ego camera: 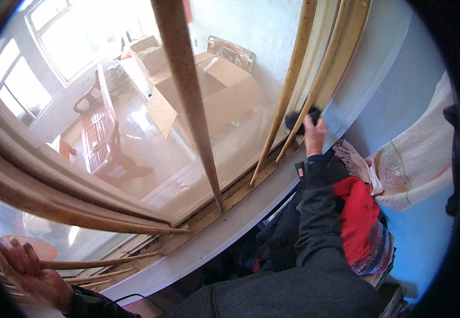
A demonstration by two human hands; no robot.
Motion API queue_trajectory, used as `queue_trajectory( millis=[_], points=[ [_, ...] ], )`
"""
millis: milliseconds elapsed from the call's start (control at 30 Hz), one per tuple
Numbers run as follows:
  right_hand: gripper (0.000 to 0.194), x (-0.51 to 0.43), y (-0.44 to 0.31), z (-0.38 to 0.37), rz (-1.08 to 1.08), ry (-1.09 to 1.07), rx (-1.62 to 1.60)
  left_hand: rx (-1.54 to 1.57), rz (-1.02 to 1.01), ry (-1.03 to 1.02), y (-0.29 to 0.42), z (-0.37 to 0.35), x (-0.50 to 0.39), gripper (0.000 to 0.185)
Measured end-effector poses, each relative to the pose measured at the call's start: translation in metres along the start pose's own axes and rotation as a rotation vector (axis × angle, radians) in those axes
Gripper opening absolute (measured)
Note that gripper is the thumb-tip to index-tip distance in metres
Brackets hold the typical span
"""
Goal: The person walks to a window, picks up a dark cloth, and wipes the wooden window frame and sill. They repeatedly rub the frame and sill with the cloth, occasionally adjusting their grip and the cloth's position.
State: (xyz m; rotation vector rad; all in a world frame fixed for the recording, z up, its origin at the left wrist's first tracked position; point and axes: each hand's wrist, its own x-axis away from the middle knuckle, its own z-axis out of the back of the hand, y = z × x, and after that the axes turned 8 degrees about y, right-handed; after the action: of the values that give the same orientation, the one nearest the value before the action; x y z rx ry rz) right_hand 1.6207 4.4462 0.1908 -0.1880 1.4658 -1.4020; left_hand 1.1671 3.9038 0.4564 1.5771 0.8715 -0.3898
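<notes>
My right hand (pixel 314 135) grips a dark cloth (pixel 296 121) at the right side of the window, low by the wooden frame. Part of the cloth passes behind a slim wooden bar (pixel 308 104). At the far lower left, my left hand (pixel 35 274) is raised with its fingers apart, against or just in front of another wooden bar (pixel 95 263). Whether it touches that bar I cannot tell. Between the hands stretches a window pane (pixel 230 159), hazy in places, behind several upright bars. Dust and dirt lie along the wooden sill (pixel 206 220).
A white ledge (pixel 198 246) edges the sill. Clothes, including a red garment (pixel 355 214), are heaped by my right arm. A pale curtain (pixel 409 167) hangs at the right. Beyond the glass are an open cardboard box (pixel 230 99) and a wooden bench (pixel 99 135).
</notes>
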Motion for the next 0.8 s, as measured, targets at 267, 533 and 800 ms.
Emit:
queue_trajectory(
  millis=[267, 533, 800],
  points=[
    [0.038, -0.005, -0.119, 0.058, 0.624, 0.11, 0.019, 0.448, 0.146, -0.286, -0.003, -0.001, -0.002, 0.044],
    [0.037, 0.092, -0.08, 0.066, 0.084, -0.274, -0.123, 0.54, 0.264, -0.351, 0.018, -0.014, 0.009, 0.04],
    [0.045, 0.052, -0.237, 0.099, 0.395, 0.032, -0.301, 0.426, 0.201, -0.579, -0.002, 0.042, 0.04, 0.077]
  ],
)
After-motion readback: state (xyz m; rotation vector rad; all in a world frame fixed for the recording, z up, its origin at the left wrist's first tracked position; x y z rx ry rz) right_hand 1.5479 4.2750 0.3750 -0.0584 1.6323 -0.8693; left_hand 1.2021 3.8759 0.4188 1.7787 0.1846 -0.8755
